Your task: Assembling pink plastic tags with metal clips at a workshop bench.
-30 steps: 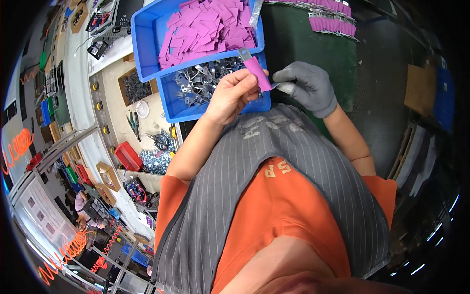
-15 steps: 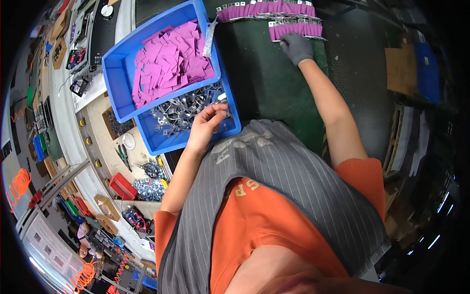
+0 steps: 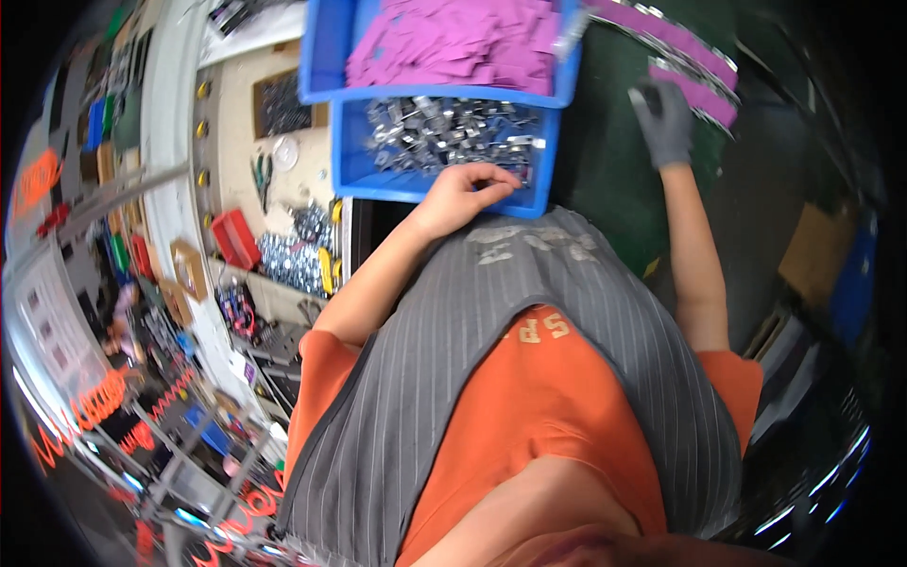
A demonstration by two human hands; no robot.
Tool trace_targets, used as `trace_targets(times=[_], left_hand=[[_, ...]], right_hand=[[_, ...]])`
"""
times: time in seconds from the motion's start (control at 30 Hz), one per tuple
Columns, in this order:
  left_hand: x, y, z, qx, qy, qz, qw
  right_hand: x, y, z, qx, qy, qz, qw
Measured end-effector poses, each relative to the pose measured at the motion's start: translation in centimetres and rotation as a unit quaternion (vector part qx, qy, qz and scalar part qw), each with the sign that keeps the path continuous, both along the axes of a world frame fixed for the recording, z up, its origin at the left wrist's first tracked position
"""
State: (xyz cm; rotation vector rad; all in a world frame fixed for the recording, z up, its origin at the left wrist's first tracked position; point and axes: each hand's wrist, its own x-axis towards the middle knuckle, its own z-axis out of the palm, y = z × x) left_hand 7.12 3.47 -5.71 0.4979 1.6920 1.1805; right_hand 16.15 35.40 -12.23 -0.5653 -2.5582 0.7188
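Note:
My bare left hand (image 3: 470, 197) is at the near edge of the lower blue bin (image 3: 378, 192), which holds a heap of small shiny metal brackets (image 3: 444, 137). Its thumb and fingers are bent together; whatever may be between them is too small to make out. My right hand (image 3: 664, 125), in a grey glove, is over the dark green surface, its thumb apart from its fingers and nothing plainly held. Just beyond it lies a row of purple pieces with metal ends (image 3: 694, 93). A second such row (image 3: 652, 28) runs behind.
An upper blue bin (image 3: 319, 57) full of flat purple pieces (image 3: 453, 47) overlaps the bracket bin's far side. On the left bench are green-handled pliers (image 3: 262, 180), a red tray (image 3: 235, 239) and a pile of small metal parts (image 3: 298, 260). Cardboard (image 3: 814, 248) stands at right.
The whole view has swung, so bins and rows appear shifted right and up. My right hand has drawn back a little from the near row. My left hand stays by the bracket bin.

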Motion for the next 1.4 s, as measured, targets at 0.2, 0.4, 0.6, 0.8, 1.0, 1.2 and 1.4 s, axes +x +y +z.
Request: trace_targets(times=[0.2,0.4,0.6,0.8,1.0,1.2,1.4], left_hand=[[0.4,-1.4,-0.3,0.028,0.195,-0.065,0.978],[-0.5,-1.9,1.5,0.002,0.291,-0.088,0.953],[0.0,-1.6,-1.3,0.043,0.338,-0.004,0.94],[-1.1,-2.5,0.8,0.086,0.333,-0.033,0.938],[-6.2,-5.0,5.0,0.055,0.312,0.053,0.947],[-13.9,-1.0,6.2,-0.035,0.483,0.046,0.873],[-19.2,4.3,2.0,0.007,0.632,-0.214,0.745]], right_hand=[[-3.1,-14.9,7.6,-0.063,-0.094,0.425,0.898],[-9.8,-12.3,-9.3,0.026,-0.29,0.481,0.827],[-12.2,-16.4,-6.1,0.195,-0.453,0.4,0.773],[-10.6,-21.9,2.4,0.101,-0.437,0.413,0.793],[-8.8,-18.6,3.0,0.003,-0.308,0.291,0.906],[-5.4,-16.7,6.9,-0.278,-0.229,0.254,0.898],[-3.0,-16.1,6.6,-0.406,-0.169,0.229,0.868]])
